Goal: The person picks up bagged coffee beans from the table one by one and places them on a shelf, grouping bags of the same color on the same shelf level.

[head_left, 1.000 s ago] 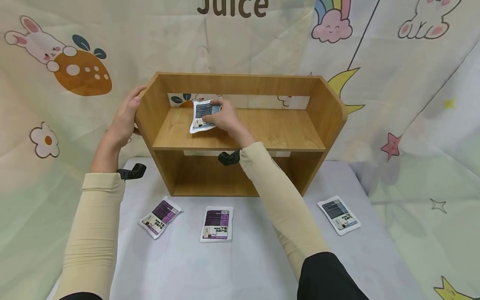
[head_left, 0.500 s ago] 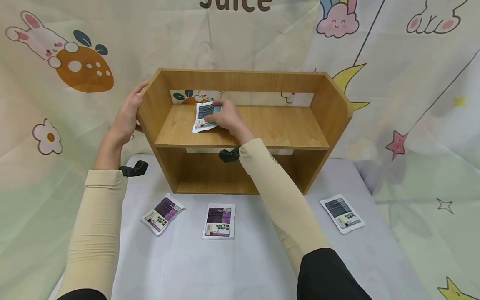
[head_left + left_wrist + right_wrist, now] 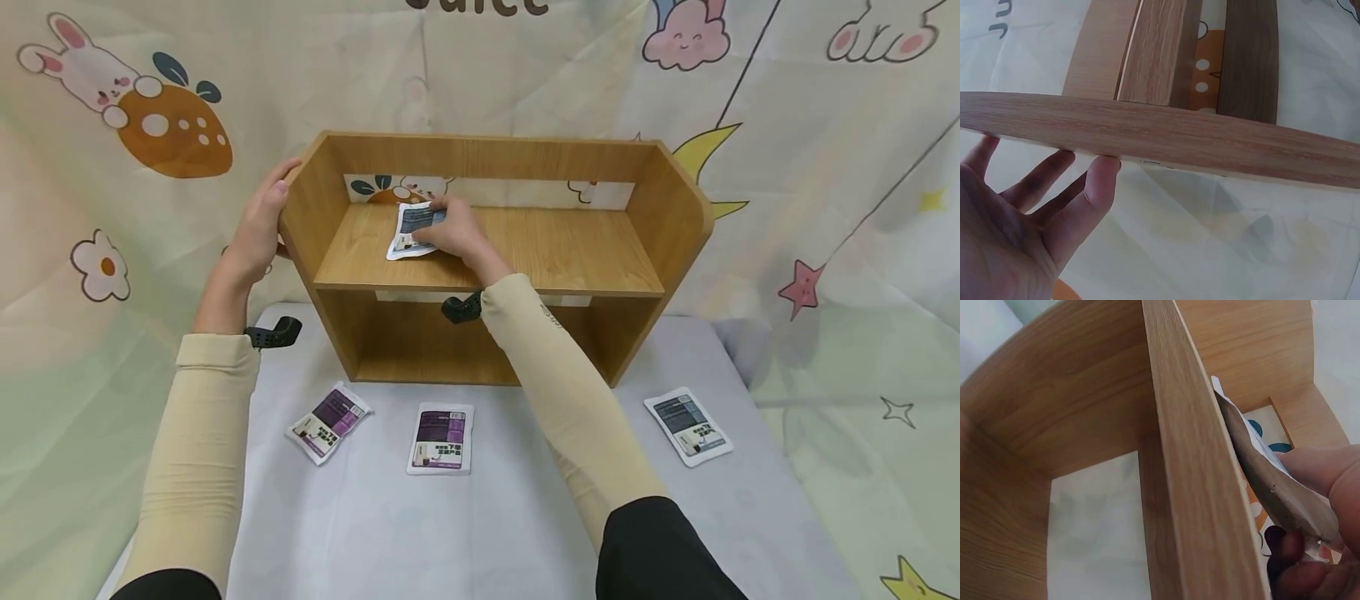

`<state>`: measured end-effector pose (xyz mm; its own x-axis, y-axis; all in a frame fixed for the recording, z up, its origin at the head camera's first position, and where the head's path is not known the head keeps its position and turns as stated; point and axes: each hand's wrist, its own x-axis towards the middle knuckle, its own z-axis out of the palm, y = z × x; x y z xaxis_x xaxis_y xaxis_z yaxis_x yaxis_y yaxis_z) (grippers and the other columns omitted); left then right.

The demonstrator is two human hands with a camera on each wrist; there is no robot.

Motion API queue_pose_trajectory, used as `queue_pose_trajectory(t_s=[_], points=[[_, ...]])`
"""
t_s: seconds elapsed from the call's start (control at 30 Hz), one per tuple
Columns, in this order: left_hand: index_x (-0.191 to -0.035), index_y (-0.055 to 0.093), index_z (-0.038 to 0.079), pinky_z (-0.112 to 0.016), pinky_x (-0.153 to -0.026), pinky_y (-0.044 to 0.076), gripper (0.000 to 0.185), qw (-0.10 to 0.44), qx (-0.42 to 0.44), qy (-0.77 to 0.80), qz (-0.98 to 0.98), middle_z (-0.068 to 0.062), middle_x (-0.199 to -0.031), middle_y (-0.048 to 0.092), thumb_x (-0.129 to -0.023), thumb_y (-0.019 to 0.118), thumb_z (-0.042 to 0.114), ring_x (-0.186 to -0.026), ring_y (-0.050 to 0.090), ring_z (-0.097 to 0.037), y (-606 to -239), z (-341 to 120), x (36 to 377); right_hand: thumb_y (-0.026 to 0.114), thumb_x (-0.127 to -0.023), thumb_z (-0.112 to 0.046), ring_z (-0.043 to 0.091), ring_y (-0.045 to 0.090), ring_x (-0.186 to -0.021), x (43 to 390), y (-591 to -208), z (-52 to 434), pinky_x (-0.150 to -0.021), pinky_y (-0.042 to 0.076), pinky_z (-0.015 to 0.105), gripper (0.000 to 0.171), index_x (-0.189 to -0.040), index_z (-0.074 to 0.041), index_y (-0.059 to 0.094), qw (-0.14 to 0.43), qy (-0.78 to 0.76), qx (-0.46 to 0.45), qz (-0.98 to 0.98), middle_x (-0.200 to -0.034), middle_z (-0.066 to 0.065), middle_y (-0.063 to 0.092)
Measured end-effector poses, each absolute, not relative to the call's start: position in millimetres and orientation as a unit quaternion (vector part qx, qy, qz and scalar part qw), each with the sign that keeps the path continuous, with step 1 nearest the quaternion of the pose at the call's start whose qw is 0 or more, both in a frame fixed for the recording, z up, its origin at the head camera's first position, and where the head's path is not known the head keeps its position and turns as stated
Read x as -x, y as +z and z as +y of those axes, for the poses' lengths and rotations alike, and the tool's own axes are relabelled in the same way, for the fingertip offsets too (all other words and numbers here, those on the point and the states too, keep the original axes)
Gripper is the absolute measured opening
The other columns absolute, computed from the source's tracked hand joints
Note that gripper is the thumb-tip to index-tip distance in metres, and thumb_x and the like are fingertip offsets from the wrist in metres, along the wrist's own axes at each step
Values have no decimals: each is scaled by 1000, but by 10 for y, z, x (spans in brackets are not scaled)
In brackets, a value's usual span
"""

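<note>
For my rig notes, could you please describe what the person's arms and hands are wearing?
Both hands, left hand and right hand, are bare. Each arm wears a long, snug cream sleeve to the wrist, with a black camera mount strapped at each wrist.

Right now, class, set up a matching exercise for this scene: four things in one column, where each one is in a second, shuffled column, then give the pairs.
Things:
1. left hand
2. right hand
3. grey packet
4. purple packets

Places:
A. on the table, right of the shelf
B. on a packet on the upper shelf board
C. on the table, in front of the shelf
D. against the shelf's left side panel

Pairs: 1-D, 2-B, 3-A, 4-C
</note>
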<state>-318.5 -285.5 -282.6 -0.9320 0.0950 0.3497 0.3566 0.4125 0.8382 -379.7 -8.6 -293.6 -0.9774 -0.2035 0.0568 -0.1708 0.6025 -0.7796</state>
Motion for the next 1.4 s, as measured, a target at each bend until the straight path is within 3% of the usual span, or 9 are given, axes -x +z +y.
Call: queue_pose_trajectory(t_s=[0.83,1.1,1.4], points=[[-150,32,37,-43,-55,48,52,131,152,-540,-818,-13,-132,36,-98,28,48,-101,45,-33,-2846,-2852,3167,78,-81,-38,18,49,-111,3744,-2981,-63,-96,38,30,64,-134,-8,57,-8,-364,131,922,-132,6,54],[-151,28,39,-43,-59,48,54,124,139,-525,-830,-14,-137,35,-98,26,51,-106,44,-34,-2840,-2866,3138,78,-81,-37,18,49,-112,3723,-2949,-68,-97,39,30,67,-136,-6,55,15,-365,129,922,-134,7,53],[-151,28,41,-44,-61,48,53,126,135,-524,-832,-14,-137,35,-98,26,52,-108,44,-35,-2831,-2864,3159,75,-83,-40,18,46,-118,3679,-2902,-44,-100,37,31,67,-140,-12,53,20,-353,131,926,-139,5,49]])
